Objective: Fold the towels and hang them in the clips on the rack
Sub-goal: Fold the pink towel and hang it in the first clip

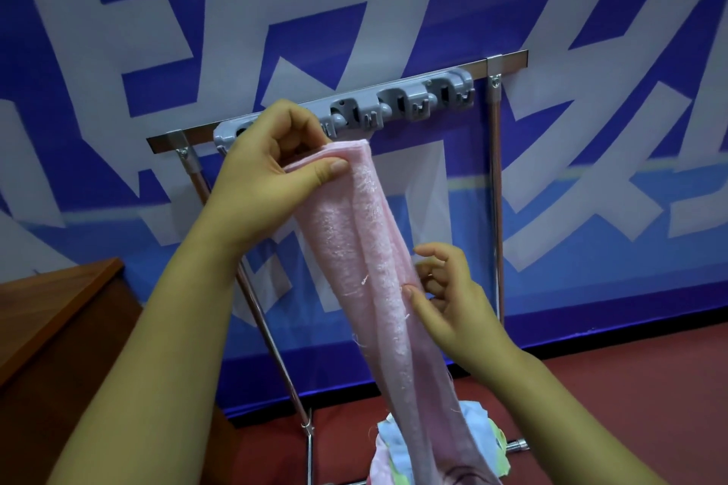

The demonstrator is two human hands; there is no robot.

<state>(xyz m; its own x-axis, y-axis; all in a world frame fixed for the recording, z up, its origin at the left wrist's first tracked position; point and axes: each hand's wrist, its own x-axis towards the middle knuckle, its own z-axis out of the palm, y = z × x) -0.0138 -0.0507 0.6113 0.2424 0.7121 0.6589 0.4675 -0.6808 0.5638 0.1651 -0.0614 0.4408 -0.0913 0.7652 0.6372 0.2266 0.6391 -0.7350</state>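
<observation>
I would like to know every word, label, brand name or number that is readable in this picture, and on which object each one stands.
No text can be read with certainty.
Blue banner behind the rack: very large white strokes, apparently parts of characters, but cropped and blurred; not readable.
Grey clip strip: no visible label or brand.
Pink towel, held by the left hand and right hand: no tag or print visible.
Towel pile on the floor: no print visible.

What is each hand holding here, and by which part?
The left hand pinches the folded top end of the pink towel, just below the clip rail. The right hand touches its right edge partway down with its fingertips, a loose grip at most.
</observation>
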